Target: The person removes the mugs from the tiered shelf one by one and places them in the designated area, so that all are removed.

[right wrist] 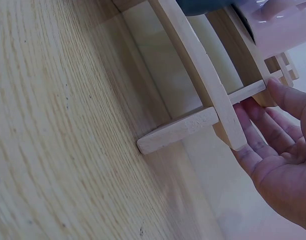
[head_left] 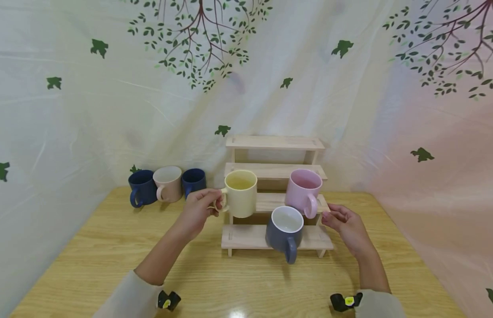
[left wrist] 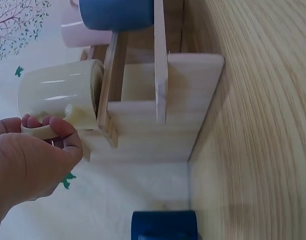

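My left hand (head_left: pixel 195 215) pinches the handle of a pale yellow mug (head_left: pixel 243 198). This mug is upright at the left end of the second step from the bottom of a wooden tiered stand (head_left: pixel 275 142); whether its base fully rests there I cannot tell. At that step's right end, my right hand (head_left: pixel 349 229) grips the stand, thumb on the edge and fingers beneath, as the right wrist view shows. A pink mug (head_left: pixel 301 194) stands on the same step, near the right hand. On the lowest step sits a grey-blue mug (head_left: pixel 279 236) with its handle toward me.
Left of the stand, a dark blue mug (head_left: pixel 144 185), a beige-pink mug (head_left: pixel 172 183) and another dark blue mug (head_left: pixel 194 180) stand in a row on the wooden table (head_left: pixel 238 282). A leaf-printed curtain (head_left: pixel 294 39) hangs behind.
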`<state>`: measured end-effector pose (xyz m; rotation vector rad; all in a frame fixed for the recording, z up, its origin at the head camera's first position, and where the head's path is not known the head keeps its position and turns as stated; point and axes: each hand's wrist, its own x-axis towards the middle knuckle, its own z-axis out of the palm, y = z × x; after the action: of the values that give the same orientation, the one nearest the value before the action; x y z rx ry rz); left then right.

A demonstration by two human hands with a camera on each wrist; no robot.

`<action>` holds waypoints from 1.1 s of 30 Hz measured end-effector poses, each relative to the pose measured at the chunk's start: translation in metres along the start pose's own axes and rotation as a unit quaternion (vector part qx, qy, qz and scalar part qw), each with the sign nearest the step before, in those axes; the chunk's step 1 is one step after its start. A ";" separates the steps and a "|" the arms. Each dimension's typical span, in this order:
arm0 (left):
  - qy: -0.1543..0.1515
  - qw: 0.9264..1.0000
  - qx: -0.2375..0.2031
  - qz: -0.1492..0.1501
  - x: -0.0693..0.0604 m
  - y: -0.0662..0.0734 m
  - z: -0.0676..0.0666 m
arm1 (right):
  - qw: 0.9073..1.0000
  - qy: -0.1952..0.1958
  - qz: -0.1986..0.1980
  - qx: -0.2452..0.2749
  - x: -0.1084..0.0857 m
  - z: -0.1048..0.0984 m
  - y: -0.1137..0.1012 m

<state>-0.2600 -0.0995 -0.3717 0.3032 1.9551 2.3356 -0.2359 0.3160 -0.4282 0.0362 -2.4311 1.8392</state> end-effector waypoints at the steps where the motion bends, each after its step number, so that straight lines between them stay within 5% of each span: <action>1: 0.001 1.000 0.001 0.001 -0.001 0.001 -0.004 | 1.000 -0.001 0.000 0.001 0.000 0.000 0.000; 13: 0.039 0.999 0.018 0.028 -0.024 0.019 -0.061 | 1.000 -0.001 -0.007 -0.001 0.000 -0.002 0.000; 24: 0.065 0.996 -0.006 0.058 -0.052 0.023 -0.117 | 1.000 0.002 -0.005 0.010 -0.002 -0.001 0.002; 33: 0.088 0.992 -0.068 0.052 -0.072 0.019 -0.159 | 1.000 0.002 -0.018 0.024 -0.001 0.001 0.003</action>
<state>-0.2204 -0.2702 -0.3863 0.2004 1.8819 2.6304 -0.2353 0.3163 -0.4313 0.0783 -2.3685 1.8805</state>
